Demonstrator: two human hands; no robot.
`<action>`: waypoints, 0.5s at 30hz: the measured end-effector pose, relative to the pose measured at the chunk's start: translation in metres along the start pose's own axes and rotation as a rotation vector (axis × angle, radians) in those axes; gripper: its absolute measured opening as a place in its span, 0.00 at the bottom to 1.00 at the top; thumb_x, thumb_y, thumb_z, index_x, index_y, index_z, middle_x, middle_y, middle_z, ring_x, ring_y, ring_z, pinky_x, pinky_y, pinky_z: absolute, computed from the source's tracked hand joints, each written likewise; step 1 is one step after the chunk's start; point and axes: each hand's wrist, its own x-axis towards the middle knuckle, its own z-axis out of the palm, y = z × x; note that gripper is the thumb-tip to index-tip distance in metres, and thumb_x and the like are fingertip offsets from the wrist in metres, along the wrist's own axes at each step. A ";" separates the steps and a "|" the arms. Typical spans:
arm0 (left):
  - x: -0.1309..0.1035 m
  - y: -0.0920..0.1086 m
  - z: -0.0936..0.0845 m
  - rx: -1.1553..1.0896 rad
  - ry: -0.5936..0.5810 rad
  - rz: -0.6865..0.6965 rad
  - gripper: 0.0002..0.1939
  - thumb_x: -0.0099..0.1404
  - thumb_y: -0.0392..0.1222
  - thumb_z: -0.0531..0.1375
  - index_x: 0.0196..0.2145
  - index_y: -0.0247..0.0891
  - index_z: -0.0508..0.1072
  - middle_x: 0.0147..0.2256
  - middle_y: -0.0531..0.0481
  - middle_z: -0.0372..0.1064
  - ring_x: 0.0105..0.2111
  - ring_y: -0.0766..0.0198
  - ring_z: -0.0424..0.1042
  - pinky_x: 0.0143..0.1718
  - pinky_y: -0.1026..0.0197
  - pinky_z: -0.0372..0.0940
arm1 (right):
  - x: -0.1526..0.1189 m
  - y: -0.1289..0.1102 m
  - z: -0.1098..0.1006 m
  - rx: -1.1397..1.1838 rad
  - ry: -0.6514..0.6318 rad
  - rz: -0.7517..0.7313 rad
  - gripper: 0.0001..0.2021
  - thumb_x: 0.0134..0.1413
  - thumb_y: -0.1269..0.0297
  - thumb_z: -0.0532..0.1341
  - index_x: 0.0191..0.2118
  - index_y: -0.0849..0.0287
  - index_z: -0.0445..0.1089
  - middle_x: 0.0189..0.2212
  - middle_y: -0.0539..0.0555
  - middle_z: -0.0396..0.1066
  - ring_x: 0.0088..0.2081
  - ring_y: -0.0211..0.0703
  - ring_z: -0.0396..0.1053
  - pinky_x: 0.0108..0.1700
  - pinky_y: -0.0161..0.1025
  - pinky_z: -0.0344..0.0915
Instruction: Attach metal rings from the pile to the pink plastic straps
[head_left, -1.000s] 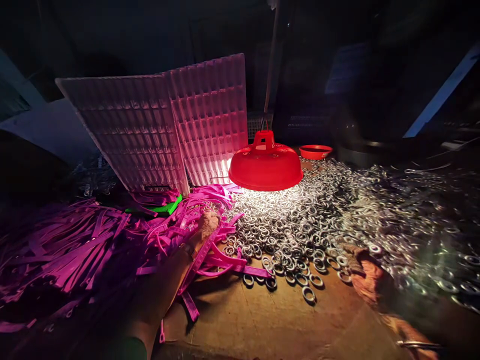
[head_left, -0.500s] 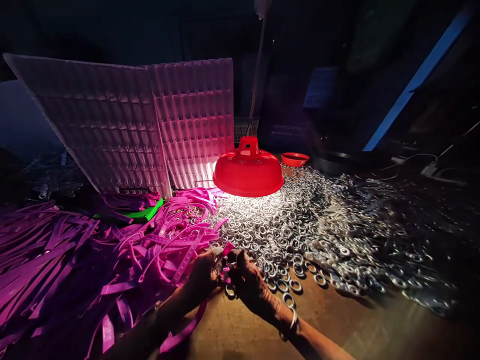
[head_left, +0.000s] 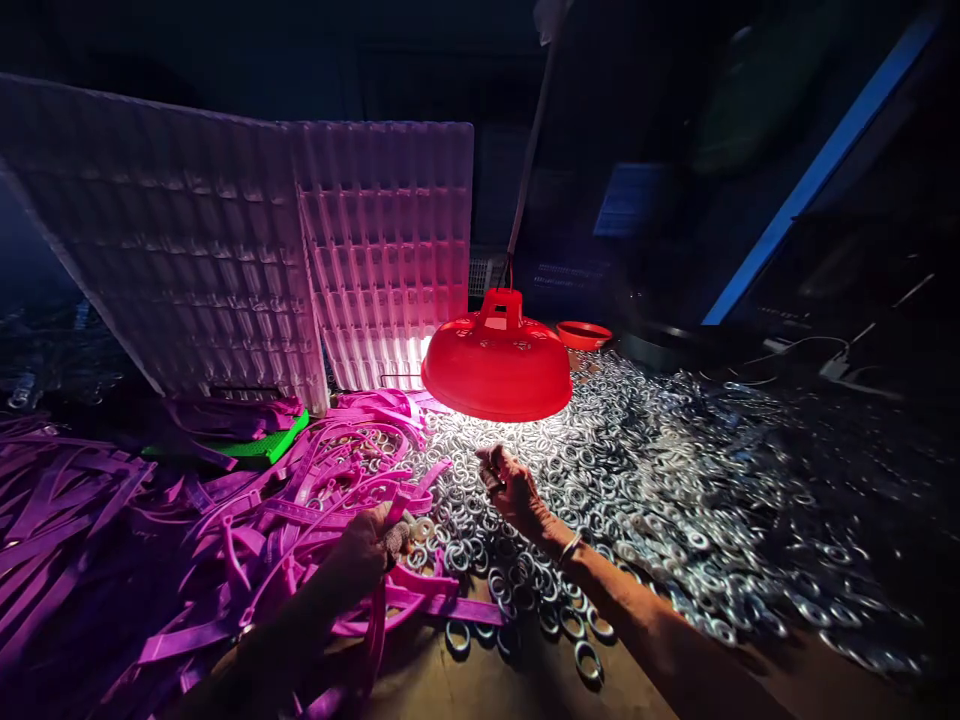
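Observation:
My left hand (head_left: 371,545), low and left of centre, is closed around a pink strap (head_left: 376,632); one end pokes up above the fingers and the rest hangs below. My right hand (head_left: 514,490) reaches over the heap of metal rings (head_left: 600,450), just below the lamp. Its fingers are curled together at the tips, and what they pinch, if anything, is too small to make out. Loose pink straps (head_left: 285,500) lie tangled around my left hand, and another pink strap (head_left: 469,608) stretches across the rings at the front.
A red lamp shade (head_left: 496,365) hangs low over the rings. Ribbed translucent panels (head_left: 390,260) stand upright behind the straps. A green tray (head_left: 274,445) sits under some straps at the left. Farther back are a red bowl (head_left: 583,335) and a dark basin (head_left: 660,345).
My hands were together over a pink strap and are now apart. The right one has moved forward onto the rings; the left one has shifted left with a strap. The view has shifted slightly.

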 end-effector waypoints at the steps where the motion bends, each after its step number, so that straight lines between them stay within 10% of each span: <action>1: 0.002 0.009 -0.008 0.074 0.074 0.051 0.14 0.55 0.51 0.56 0.26 0.35 0.69 0.22 0.51 0.66 0.23 0.66 0.65 0.25 0.64 0.60 | 0.014 0.013 -0.004 -0.046 0.009 0.026 0.11 0.54 0.68 0.51 0.40 0.63 0.67 0.34 0.59 0.71 0.34 0.44 0.67 0.38 0.40 0.64; 7: -0.005 0.081 -0.042 0.282 0.516 0.206 0.20 0.54 0.55 0.57 0.36 0.36 0.72 0.33 0.45 0.71 0.34 0.56 0.70 0.30 0.58 0.66 | 0.072 0.047 0.000 -0.404 -0.167 0.126 0.11 0.38 0.77 0.55 0.29 0.60 0.70 0.27 0.56 0.70 0.31 0.44 0.64 0.36 0.38 0.60; 10: -0.012 0.086 -0.034 0.004 0.388 0.069 0.23 0.54 0.58 0.58 0.37 0.35 0.71 0.27 0.48 0.70 0.25 0.61 0.70 0.22 0.63 0.64 | 0.080 0.048 0.013 -0.436 -0.177 0.110 0.12 0.32 0.79 0.56 0.25 0.58 0.70 0.27 0.58 0.70 0.32 0.48 0.64 0.38 0.42 0.58; 15: -0.023 0.033 0.007 -0.373 0.086 -0.164 0.21 0.53 0.57 0.59 0.32 0.34 0.71 0.19 0.53 0.65 0.13 0.74 0.56 0.14 0.69 0.50 | 0.079 0.055 0.022 -0.383 -0.176 0.082 0.10 0.38 0.79 0.53 0.21 0.57 0.66 0.21 0.57 0.67 0.27 0.45 0.63 0.32 0.41 0.56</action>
